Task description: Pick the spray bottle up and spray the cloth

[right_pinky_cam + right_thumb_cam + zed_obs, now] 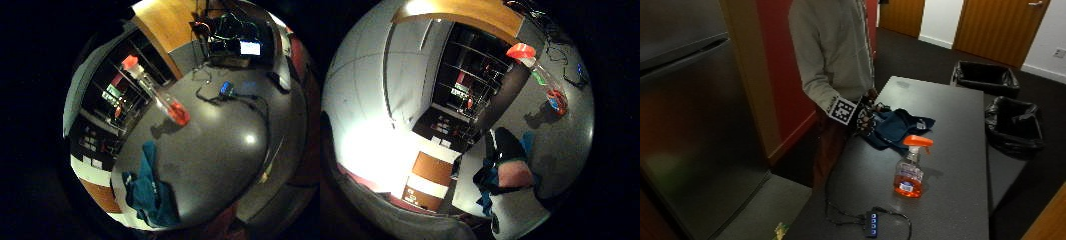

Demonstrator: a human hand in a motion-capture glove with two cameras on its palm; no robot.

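Observation:
A clear spray bottle [909, 174] with orange liquid and an orange trigger head stands upright near the middle of the dark table [953, 105]. A dark blue cloth [901, 128] lies crumpled behind it, near the table's edge. My gloved right hand [865, 118] hovers at that edge, just beside the cloth, holding nothing, its fingers relaxed. Both palm views look across the table at the bottle [156, 94] [541, 76], still a way off. The cloth [150, 192] [527, 142] lies close beneath the palm, and one fingertip [513, 174] shows over it.
A small hub with blue lights [871, 223] and its cable lie on the near end of the table. Two black bins [985, 77] [1016, 125] stand on the floor beyond the table's far side. A tall grey cabinet [693, 125] stands to the left.

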